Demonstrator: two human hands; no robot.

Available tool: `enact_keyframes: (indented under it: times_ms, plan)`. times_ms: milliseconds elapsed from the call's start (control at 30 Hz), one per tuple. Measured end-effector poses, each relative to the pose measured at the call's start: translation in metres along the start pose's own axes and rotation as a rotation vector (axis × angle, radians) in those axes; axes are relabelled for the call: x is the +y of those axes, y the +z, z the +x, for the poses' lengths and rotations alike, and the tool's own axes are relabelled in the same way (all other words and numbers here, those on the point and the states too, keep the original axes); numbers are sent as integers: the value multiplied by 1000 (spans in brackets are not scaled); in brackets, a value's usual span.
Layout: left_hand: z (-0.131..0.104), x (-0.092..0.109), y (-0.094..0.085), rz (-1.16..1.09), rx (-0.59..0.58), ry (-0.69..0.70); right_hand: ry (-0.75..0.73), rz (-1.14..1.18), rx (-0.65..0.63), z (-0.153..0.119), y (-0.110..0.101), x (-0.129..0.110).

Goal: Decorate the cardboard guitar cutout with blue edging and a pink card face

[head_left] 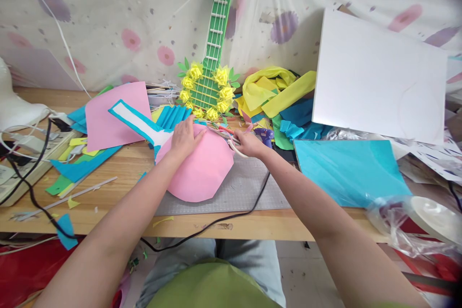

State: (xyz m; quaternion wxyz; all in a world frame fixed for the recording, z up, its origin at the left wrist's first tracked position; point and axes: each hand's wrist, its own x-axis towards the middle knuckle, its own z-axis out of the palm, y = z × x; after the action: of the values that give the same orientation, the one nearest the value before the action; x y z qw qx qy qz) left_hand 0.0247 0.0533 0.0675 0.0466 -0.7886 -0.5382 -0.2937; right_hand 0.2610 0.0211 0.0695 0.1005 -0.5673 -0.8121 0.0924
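Note:
A rounded pink sheet (202,168) lies over the body of a white and blue guitar-like cutout (135,120), whose neck points to the upper left. On the sheet's upper left part rests my left hand (186,137), its fingers spread and pressing flat. At the sheet's upper right edge, my right hand (248,144) is closed around the handles of white scissors (238,150). The scissor blades point left along the pink edge; their tips are hard to make out. Beneath is a grey cutting mat (252,183).
Behind stands a green paper guitar (212,53) with yellow flowers. A purple glue gun (265,135) lies beyond my right hand, its black cable crossing the mat. A white board (378,77), blue sheet (350,168) and tape roll (435,216) are right; a power strip (32,168) is left.

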Motion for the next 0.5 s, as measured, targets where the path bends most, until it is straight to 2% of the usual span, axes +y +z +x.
enact_keyframes:
  times_ms: [500]
  plan:
    - [0,0,1,-1,-16,26,-64,-56,-36,5,-10,8]
